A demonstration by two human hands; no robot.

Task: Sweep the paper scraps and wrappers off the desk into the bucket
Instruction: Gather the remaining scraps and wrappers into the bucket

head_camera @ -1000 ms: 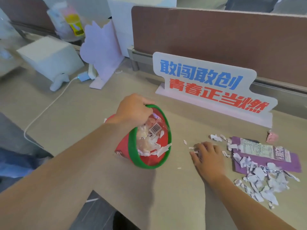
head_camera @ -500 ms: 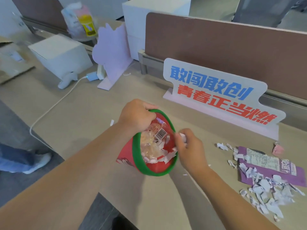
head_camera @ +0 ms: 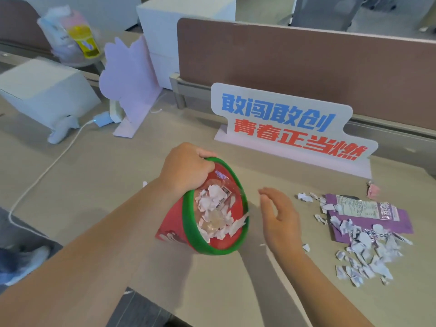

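Beige desk (head_camera: 94, 173), brown divider (head_camera: 306, 62) behind — paper scraps (head_camera: 368, 260) right, bucket (head_camera: 171, 224) tilted

The bucket (head_camera: 169, 226) is red with white markings low on its side and a green rim. The paper scraps (head_camera: 368, 260) are white with greyish-purple print, and one in the bucket bears a black barcode. The desk (head_camera: 94, 173) is beige. The wrapper (head_camera: 401, 220) is purple with a white label of fine dark print; a crumpled bit (head_camera: 372, 190) is pink. The sign (head_camera: 283, 119) is white, its upper characters blue, its lower ones red. The divider (head_camera: 306, 62) is brown, the cut-out stand (head_camera: 129, 86) pale lilac, the box (head_camera: 47, 90) white, the plug (head_camera: 101, 119) light blue, the cable (head_camera: 42, 175) white
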